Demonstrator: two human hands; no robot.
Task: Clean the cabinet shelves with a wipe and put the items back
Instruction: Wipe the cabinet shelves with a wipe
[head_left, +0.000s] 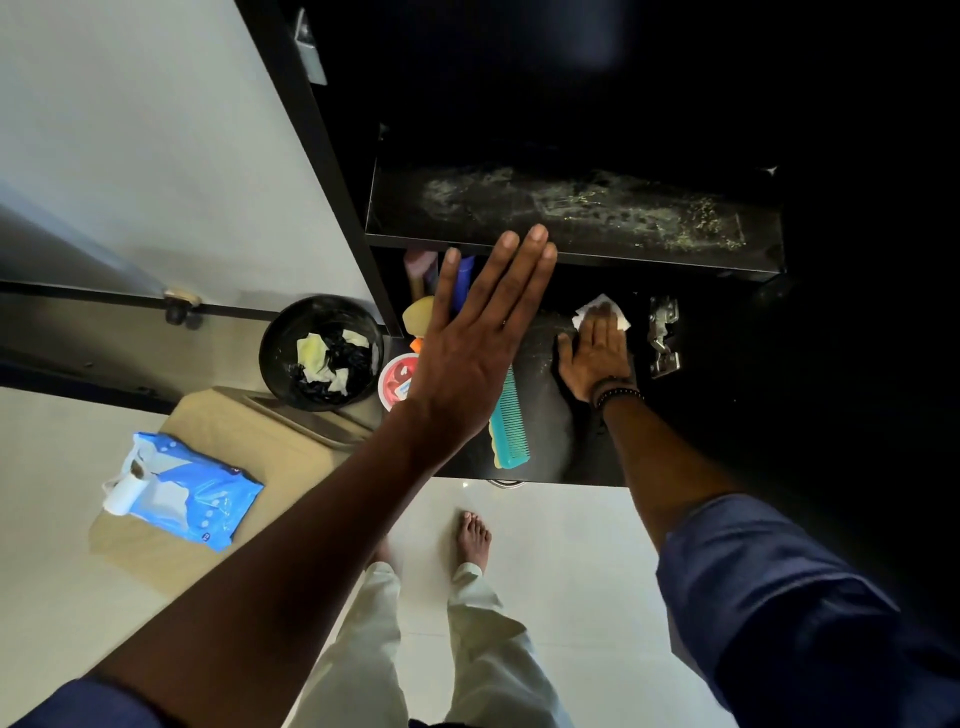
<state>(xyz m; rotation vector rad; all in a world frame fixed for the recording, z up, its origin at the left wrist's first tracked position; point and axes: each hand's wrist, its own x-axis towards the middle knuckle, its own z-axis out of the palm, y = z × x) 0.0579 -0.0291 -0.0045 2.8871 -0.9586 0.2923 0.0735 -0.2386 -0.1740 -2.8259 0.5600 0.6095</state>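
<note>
I look down into a black cabinet. Its upper shelf (571, 213) is empty and streaked with pale dust. My right hand (597, 353) lies flat on the lower shelf (545, 415), pressing a white wipe (602, 306) under its fingers. My left hand (478, 343) is raised flat with fingers straight, holding nothing, its fingertips near the upper shelf's front edge. On the lower shelf's left side lie a teal comb (509, 426), a red-and-white round tub (397, 382), a yellow item (418, 314) and a blue bottle (464, 280), partly hidden by my left hand.
A black bin (322, 351) with crumpled wipes stands on the floor left of the cabinet. A blue wipes pack (182, 491) lies on a beige stool (291, 457). A metal hinge (662, 338) sits at the cabinet's right. My bare feet (472, 535) stand on white tiles below.
</note>
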